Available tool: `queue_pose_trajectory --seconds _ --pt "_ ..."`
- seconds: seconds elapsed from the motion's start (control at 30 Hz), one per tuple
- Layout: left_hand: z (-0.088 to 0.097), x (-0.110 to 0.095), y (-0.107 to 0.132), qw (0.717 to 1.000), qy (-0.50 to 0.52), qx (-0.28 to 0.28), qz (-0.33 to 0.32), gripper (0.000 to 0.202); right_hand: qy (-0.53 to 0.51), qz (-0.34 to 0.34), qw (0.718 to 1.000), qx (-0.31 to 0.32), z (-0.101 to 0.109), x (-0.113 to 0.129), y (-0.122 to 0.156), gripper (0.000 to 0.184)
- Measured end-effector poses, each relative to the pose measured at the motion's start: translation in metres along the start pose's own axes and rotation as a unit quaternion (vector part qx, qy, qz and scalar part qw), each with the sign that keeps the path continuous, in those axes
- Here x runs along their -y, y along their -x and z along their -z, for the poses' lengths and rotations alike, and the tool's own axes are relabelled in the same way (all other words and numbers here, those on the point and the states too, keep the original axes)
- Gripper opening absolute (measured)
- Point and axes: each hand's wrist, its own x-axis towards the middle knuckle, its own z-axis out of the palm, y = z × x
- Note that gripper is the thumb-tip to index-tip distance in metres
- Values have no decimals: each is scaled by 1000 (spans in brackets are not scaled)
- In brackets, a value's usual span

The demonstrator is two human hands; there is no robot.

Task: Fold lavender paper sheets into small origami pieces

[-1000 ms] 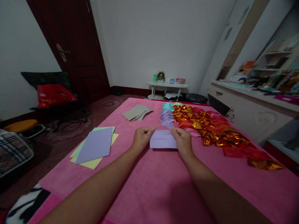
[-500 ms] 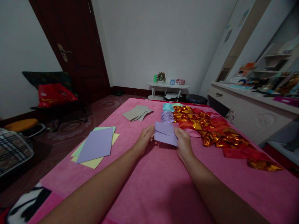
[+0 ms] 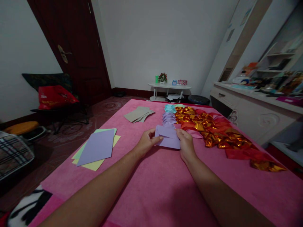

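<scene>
A folded sheet of purple paper [image 3: 168, 142] is held between my two hands above the pink cloth [image 3: 151, 183]. My left hand [image 3: 148, 141] grips its left edge, with the thumb lying on the upper face. At the right edge, my right hand [image 3: 186, 142] pinches the sheet, its fingers partly hidden behind the paper. A loose flap shows across the paper's upper half. Just beyond it lie folded purple paper pieces [image 3: 169, 118] and light blue folded pieces [image 3: 169, 108].
Shiny gold and red folded pieces [image 3: 199, 121] spread over the right side. Grey paper sheets [image 3: 138, 114] lie at the back left. Purple, green and yellow sheets [image 3: 98, 146] are stacked nearer left. A white side table [image 3: 169, 85] stands by the wall, a white dresser [image 3: 255, 107] at right.
My left thumb has moved onto the top of the purple paper, near its left edge. The paper's flap lies flatter, and the sheet sits slightly lower. My right hand keeps its grip.
</scene>
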Motion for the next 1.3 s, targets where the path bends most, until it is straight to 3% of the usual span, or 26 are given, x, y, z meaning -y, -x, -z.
queue_pose_trajectory --seconds 0.17,0.3,0.43,0.53,0.63,0.77,0.87,0.97,1.07,1.17,1.3 --pt "1 4 -5 996 -3 -85 -19 25 46 62 996 51 -1 3 4 32" --pt "7 7 -8 990 -16 -133 -51 20 68 126 989 35 -3 6 4 40" --pt "14 9 -9 977 -84 -187 -68 12 93 137 986 6 -1 6 4 37" --pt "15 5 -7 957 -171 -199 -128 19 104 104 989 30 -3 8 8 33" --pt "13 0 -4 926 -258 -187 -204 34 71 45 990 113 -8 10 15 39" --pt "11 -2 -1 896 -326 -177 -244 50 50 -12 979 196 -13 14 21 41" --pt "11 -1 -1 872 -358 -172 -285 51 14 -63 976 207 -15 18 24 41" --pt "12 1 -2 850 -384 -159 -325 48 -98 -129 962 220 -18 24 25 42" --pt "12 3 -2 839 -393 -154 -342 47 -218 -196 927 236 -20 29 25 40" --pt "12 3 -2 837 -392 -146 -353 49 -272 -227 902 247 -22 31 27 36" --pt "8 -1 0 865 -355 -131 -329 48 -289 -224 896 252 -22 31 27 29"
